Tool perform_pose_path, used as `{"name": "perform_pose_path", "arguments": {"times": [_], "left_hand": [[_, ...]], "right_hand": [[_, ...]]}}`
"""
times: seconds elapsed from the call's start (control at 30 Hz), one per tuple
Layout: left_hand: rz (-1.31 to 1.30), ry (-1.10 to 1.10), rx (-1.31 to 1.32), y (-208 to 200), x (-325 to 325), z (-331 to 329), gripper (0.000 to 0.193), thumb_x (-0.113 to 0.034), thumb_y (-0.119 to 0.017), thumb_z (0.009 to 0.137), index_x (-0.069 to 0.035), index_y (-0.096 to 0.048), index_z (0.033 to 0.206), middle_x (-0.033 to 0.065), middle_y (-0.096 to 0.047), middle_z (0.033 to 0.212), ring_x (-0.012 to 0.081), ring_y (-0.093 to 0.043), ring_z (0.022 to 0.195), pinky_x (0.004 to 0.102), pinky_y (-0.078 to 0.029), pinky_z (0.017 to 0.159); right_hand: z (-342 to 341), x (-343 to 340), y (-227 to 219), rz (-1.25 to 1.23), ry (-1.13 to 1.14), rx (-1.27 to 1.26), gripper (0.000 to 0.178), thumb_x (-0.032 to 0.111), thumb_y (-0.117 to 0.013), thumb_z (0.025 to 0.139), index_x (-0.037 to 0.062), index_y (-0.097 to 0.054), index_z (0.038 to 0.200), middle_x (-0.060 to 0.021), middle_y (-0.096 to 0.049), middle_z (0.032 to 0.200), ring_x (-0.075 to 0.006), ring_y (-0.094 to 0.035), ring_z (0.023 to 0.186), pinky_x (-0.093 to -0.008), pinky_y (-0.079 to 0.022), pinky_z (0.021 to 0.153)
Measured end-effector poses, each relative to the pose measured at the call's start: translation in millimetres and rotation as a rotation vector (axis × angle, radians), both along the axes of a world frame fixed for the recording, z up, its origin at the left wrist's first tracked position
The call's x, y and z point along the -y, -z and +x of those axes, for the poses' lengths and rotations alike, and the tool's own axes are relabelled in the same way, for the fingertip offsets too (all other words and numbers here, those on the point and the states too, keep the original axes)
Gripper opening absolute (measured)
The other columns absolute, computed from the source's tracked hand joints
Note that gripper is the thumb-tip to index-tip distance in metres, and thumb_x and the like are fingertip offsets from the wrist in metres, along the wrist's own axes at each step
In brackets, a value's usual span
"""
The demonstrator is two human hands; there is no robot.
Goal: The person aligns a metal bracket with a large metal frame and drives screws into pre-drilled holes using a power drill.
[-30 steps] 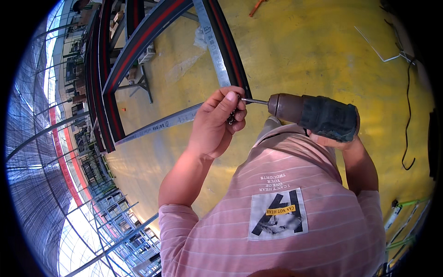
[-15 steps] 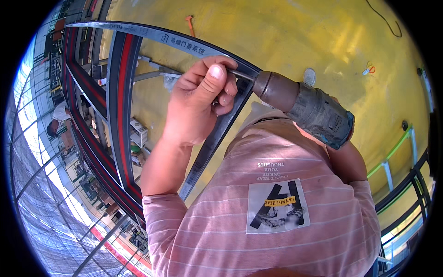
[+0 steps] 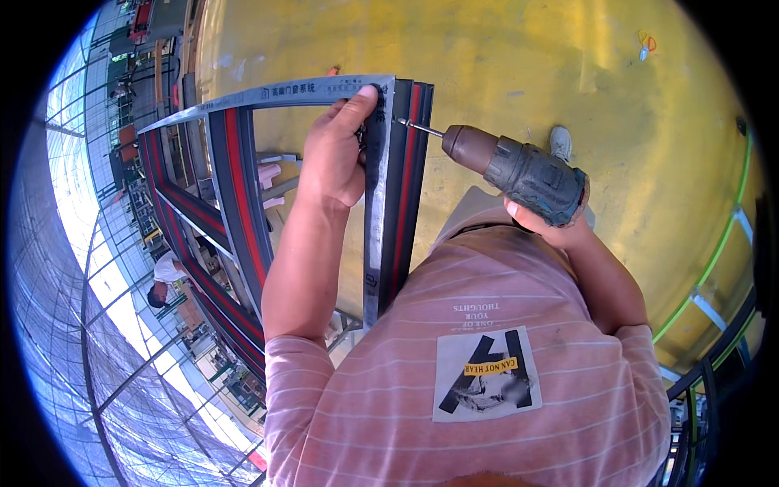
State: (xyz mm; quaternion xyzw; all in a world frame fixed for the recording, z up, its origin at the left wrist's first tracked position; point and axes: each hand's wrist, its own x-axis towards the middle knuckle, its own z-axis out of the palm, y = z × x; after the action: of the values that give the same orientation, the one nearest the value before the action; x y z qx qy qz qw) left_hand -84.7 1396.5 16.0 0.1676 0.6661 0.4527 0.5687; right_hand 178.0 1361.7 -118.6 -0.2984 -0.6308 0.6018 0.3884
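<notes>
Left hand (image 3: 334, 154) curled at frame (image 3: 396, 215) corner, thumb on top, grip unclear; right hand (image 3: 560, 230) wrapped around drill (image 3: 527, 172), bit (image 3: 428, 130) toward frame.

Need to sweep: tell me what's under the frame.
Through gaps in the frame, yellow floor, a grey bar and something pink show; whatever its beams or the left forearm cover cannot be seen.

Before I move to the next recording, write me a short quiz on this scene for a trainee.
1. What tool is the right hand holding?
2. True or false: the left hand is at a corner of the frame.
3. Where do the scissors lie?
A) on the frame
B) on the yellow floor
C) on the shirt

Key: 1. a drill; 2. true; 3. B
</notes>
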Motion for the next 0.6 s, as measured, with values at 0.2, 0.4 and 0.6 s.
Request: {"name": "perform_pose_path", "arguments": {"times": [0.2, 0.4, 0.6], "left_hand": [[0.007, -0.058, 0.064, 7, 0, -1, 0.023, -0.018, -0.057, 0.098, 0.002, -0.062, 0.107, 0.0095, -0.070, 0.091, 0.0166, -0.069, 0.075, 0.0295, -0.060, 0.066], [-0.032, 0.001, 0.016, 12, 1, -9, 0.035, -0.022, -0.046, 0.101, 0.002, -0.058, 0.124, 0.0146, -0.069, 0.107, 0.0230, -0.070, 0.091, 0.0357, -0.059, 0.081], [0.022, -0.093, 0.069, 10, 0, -1, 0.033, -0.015, -0.052, 0.099, -0.002, -0.053, 0.130, 0.0104, -0.069, 0.101, 0.0184, -0.070, 0.082, 0.0309, -0.061, 0.068]], "right_hand": [[-12, -5, -5, -0.202, 0.012, -0.175, 0.026, 0.010, -0.072, 0.076, 0.0033, -0.067, 0.100, -0.0075, -0.071, 0.086, -0.0171, -0.066, 0.076, -0.0316, -0.052, 0.073], [-3, -8, -19, -0.413, -0.082, -0.295, 0.036, 0.006, -0.070, 0.077, 0.0007, -0.062, 0.111, -0.0062, -0.070, 0.091, -0.0131, -0.065, 0.086, -0.0307, -0.052, 0.078], [0, -14, -18, -0.466, -0.111, -0.284, 0.041, 0.005, -0.071, 0.079, 0.0007, -0.059, 0.118, -0.0065, -0.069, 0.096, -0.0133, -0.064, 0.089, -0.0312, -0.051, 0.080]]}}
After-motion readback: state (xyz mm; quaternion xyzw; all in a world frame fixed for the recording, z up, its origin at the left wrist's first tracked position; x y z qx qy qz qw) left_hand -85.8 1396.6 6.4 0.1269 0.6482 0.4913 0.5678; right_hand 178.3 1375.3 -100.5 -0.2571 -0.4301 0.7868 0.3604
